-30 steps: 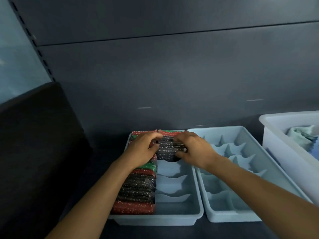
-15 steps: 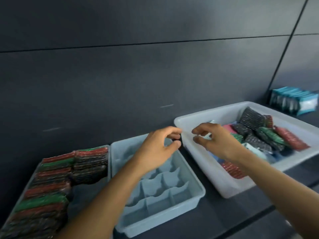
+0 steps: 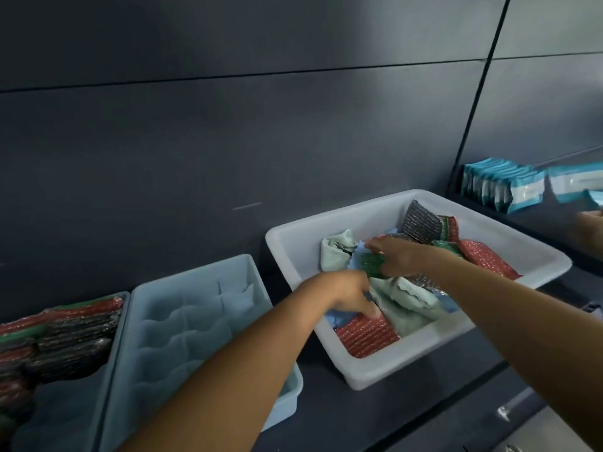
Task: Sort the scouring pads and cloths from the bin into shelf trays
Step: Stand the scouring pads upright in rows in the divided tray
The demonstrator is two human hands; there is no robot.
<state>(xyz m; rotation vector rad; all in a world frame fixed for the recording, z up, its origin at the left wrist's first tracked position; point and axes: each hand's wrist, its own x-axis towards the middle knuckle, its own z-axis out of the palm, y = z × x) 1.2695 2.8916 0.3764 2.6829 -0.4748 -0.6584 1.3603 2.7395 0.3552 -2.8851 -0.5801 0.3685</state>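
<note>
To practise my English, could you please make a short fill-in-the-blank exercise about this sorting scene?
The right hand grips a ____ scouring pad.
The left hand is also inside the ____ bin.
The pad in the bin's nearest corner is ____.
The divided tray beside the bin is light ____.
Missing words: green, white, red, blue.

In the white bin (image 3: 359, 376), a red pad (image 3: 365, 336) lies flat at the front, beside crumpled pale green cloths (image 3: 404, 298). My right hand (image 3: 403, 256) grips a green pad (image 3: 372, 265). Packed pads (image 3: 65, 334) stand in rows in the left tray (image 3: 65, 412).
</note>
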